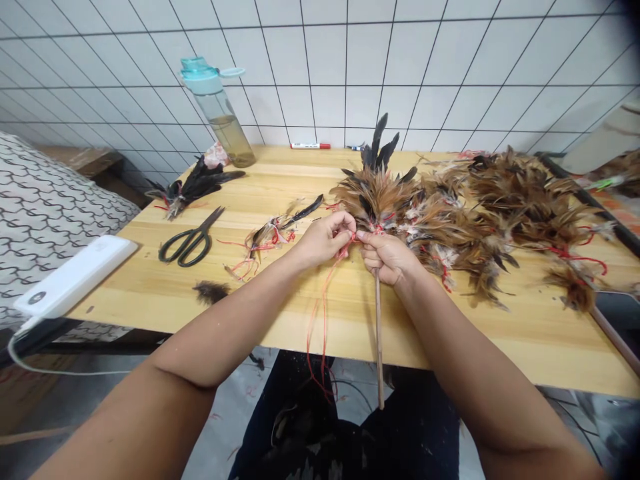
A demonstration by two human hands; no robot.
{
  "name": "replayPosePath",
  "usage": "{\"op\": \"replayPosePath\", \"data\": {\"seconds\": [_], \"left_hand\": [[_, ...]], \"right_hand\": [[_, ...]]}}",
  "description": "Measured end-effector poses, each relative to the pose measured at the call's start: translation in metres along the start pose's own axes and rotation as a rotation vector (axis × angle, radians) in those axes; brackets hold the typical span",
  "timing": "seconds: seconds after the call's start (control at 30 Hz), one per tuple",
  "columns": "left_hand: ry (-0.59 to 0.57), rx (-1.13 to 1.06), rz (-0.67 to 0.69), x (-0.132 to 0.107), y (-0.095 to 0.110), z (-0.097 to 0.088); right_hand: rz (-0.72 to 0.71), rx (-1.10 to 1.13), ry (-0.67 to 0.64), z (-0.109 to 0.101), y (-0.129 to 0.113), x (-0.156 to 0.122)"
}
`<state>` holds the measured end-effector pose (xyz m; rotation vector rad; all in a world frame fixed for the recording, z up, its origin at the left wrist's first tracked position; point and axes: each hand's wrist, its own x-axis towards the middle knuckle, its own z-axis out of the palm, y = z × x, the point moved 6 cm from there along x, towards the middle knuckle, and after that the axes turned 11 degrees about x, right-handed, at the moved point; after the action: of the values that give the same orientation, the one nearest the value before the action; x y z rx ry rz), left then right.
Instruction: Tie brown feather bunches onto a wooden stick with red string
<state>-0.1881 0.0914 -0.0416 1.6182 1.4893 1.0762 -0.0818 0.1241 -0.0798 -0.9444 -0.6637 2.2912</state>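
My right hand (387,257) grips a thin wooden stick (379,333) just below a bundle of brown and black feathers (375,197) bound on its upper end. My left hand (325,239) pinches a red plastic string (324,313) at the base of that bundle, and the string's loose length hangs past the table edge. To the right lies a heap of brown feather strips (520,200) tied with red string. A small strip of dark feathers (273,231) tangled in red string lies left of my left hand.
Black-handled scissors (189,239), black feathers (193,187) and a small brown tuft (211,291) lie on the wooden table (150,287). A water bottle (220,113) and a marker (310,145) stand at the tiled wall. A white power bank (75,275) sits at the left edge.
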Motion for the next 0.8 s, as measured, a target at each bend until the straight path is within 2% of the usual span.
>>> {"op": "replayPosePath", "data": {"seconds": [0.2,0.4,0.8], "left_hand": [[-0.064,0.032,-0.003,0.003,-0.007,-0.002],[-0.114,0.005,-0.006,0.004,-0.014,-0.002],[-0.118,-0.087,-0.015,0.005,-0.009,-0.005]], "right_hand": [[0.075,-0.079,-0.005,0.001,0.003,-0.002],[0.089,-0.087,-0.006,0.002,0.003,-0.004],[0.126,-0.048,-0.13,0.001,0.005,0.001]]}}
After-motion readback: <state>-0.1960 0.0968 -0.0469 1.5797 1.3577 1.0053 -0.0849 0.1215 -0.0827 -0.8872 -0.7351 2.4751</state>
